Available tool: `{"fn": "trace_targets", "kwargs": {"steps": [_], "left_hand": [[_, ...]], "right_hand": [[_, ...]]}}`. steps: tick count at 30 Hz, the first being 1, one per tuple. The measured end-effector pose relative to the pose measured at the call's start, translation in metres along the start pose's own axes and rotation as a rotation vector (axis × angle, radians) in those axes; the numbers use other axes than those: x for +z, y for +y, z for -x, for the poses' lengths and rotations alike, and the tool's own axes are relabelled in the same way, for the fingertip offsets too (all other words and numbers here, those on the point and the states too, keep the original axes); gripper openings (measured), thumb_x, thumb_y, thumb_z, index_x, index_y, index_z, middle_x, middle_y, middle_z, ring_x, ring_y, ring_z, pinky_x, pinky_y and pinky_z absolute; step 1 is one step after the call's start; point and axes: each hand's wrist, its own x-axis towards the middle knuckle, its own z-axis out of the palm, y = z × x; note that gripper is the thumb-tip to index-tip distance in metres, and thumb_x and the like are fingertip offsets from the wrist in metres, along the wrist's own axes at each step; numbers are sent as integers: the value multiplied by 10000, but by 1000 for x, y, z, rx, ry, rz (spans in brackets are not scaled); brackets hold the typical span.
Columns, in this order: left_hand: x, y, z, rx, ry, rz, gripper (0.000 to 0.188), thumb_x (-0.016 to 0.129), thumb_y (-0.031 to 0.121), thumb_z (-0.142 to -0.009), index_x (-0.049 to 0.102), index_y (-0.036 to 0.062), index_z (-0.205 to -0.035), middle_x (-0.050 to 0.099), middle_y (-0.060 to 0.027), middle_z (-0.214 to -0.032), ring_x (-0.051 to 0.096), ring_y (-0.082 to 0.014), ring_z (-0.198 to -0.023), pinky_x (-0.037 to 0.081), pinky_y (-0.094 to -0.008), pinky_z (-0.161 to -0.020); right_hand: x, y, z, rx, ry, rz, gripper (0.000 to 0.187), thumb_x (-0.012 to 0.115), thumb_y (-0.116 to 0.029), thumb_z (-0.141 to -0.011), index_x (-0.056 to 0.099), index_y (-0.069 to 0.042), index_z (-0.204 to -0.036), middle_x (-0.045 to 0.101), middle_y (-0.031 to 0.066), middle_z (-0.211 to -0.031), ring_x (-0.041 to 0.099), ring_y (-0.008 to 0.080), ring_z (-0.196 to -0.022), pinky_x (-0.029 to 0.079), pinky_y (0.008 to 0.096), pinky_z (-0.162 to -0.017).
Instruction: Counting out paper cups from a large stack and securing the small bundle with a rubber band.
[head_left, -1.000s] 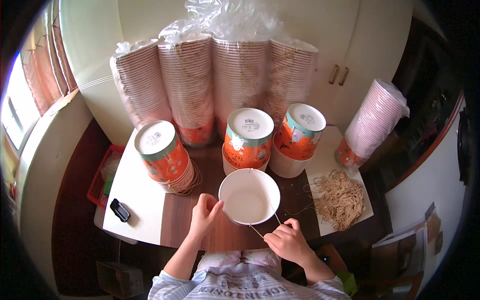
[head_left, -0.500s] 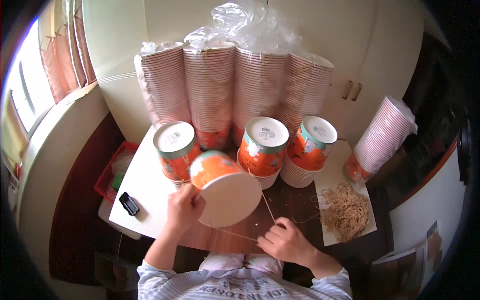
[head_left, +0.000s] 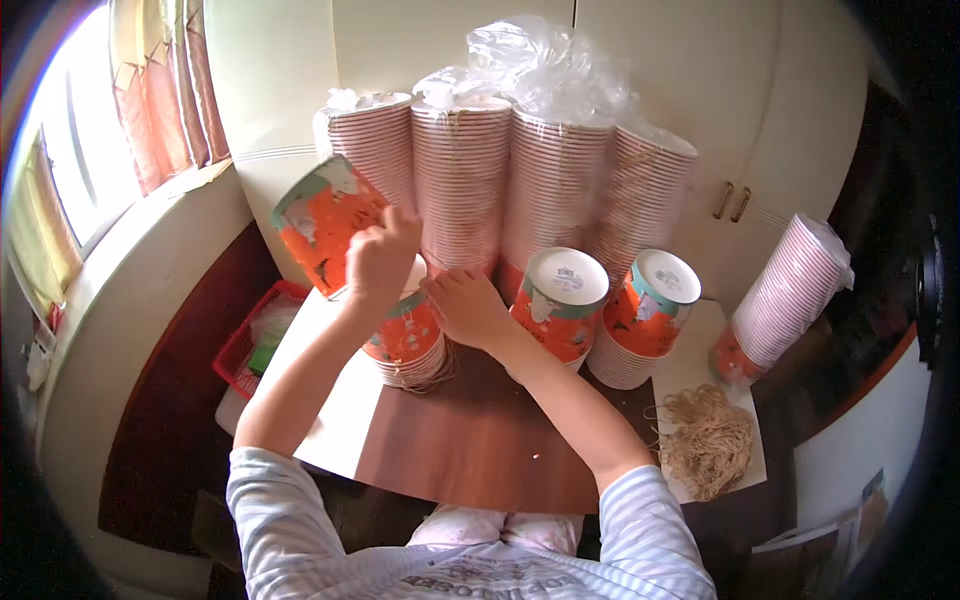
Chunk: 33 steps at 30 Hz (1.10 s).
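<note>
My left hand grips an orange and green paper bucket by its rim, tilted and raised over the left end of the table. Beneath it stands the left stack of upside-down paper buckets, its white bases partly covered by my hand and the raised bucket. My right hand is closed against the upper right side of that stack, with the thumb hidden. Thin tan strings hang at the stack's lower right. Two more upside-down stacks, a middle one and a right one, stand beside it.
Tall plastic-wrapped bucket stacks line the back of the table, and another wrapped stack leans at the right. A heap of tan string lies at the right. A red basket is beyond the table's left edge.
My left hand has carried the bucket up, left and away from me, turning its mouth away from view. My right hand has moved from the string near the front edge to the left stack.
</note>
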Motion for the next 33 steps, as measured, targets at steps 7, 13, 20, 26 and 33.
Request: {"fn": "trace_targets", "kwargs": {"steps": [7, 13, 20, 26, 33], "left_hand": [[30, 70, 7, -44, -271, 251, 206, 513, 153, -765, 541, 58, -946, 557, -78, -773, 603, -155, -522, 466, -266, -393], [8, 68, 9, 107, -340, 382, 177, 537, 171, -729, 600, 69, -859, 563, -59, -805, 579, -164, -760, 459, -283, -543], [11, -48, 44, -246, -66, 780, 588, 690, 256, -658, 443, 110, -1171, 439, -114, -1154, 414, -289, -1103, 354, -434, -880], [62, -81, 78, -499, -215, 1311, 322, 668, 104, -709, 484, 48, -967, 514, -130, -999, 529, -294, -897, 453, -374, -753], [39, -50, 55, -170, -194, 1335, 289, 639, 66, -725, 526, 35, -989, 553, -129, -1019, 564, -247, -885, 466, -337, -726]], "right_hand": [[34, 11, 1, 307, -180, -421, 283, 553, -214, -717, 564, -10, -913, 590, 174, -898, 557, 317, -878, 440, 421, -770], [65, 17, 25, 355, -169, -374, 292, 595, -227, -693, 557, 1, -872, 582, 218, -883, 565, 344, -849, 452, 448, -744], [55, 15, 37, 459, -355, -341, 527, 588, -250, -734, 397, -36, -1176, 580, 188, -891, 540, 364, -870, 432, 468, -727], [56, 2, 39, 426, -277, -367, 493, 588, -260, -741, 404, -30, -1137, 586, 178, -871, 545, 363, -847, 431, 467, -708], [63, 2, 54, 490, -334, -368, 377, 585, -277, -745, 462, -30, -1001, 599, 163, -830, 556, 371, -806, 435, 467, -709]]}}
